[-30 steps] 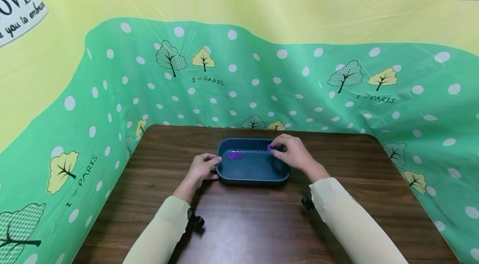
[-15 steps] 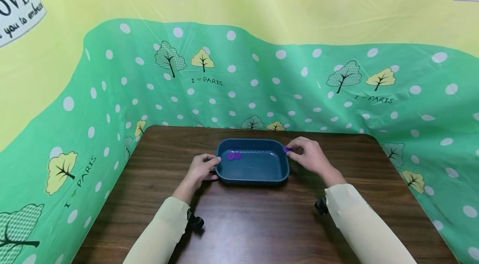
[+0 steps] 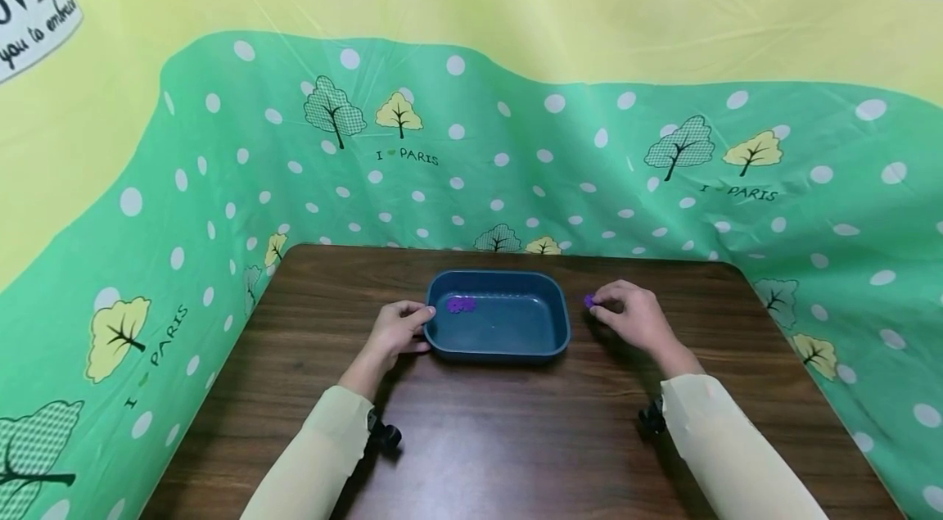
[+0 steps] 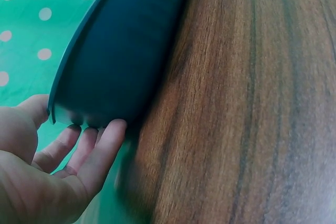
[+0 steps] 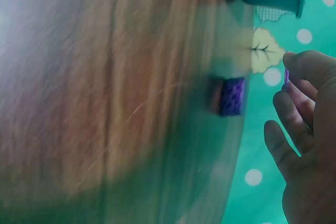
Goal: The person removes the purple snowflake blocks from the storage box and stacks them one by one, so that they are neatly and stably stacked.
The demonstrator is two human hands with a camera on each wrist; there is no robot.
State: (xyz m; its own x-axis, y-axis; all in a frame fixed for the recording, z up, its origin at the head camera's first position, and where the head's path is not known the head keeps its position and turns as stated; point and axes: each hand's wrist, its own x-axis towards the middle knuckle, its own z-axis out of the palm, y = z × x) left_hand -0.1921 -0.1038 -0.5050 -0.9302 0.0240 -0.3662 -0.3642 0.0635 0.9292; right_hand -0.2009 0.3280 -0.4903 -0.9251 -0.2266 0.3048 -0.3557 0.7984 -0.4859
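A dark blue plastic tub (image 3: 494, 332) stands on the table, with small purple scalloped pieces (image 3: 461, 305) lying inside at its far left. My left hand (image 3: 396, 329) grips the tub's left end, thumb at the rim and fingers against the outer wall, as the left wrist view confirms. Right of the tub, my right hand (image 3: 633, 314) pinches a thin purple piece (image 5: 286, 76) between thumb and forefinger. In the right wrist view a short purple block (image 5: 232, 96), perhaps stacked pieces, sits on the table near that hand. It is blurred, and the hand seems to cover it in the head view.
The brown wood-grain table (image 3: 486, 430) has rounded far corners. Behind it and along both sides hangs a green and yellow printed cloth (image 3: 516, 127). A small black camera (image 3: 385, 436) is strapped at the left wrist.
My right hand has carried its purple piece from over the tub's right end, across the rim, to the table on the right. The left hand and the tub have stayed put.
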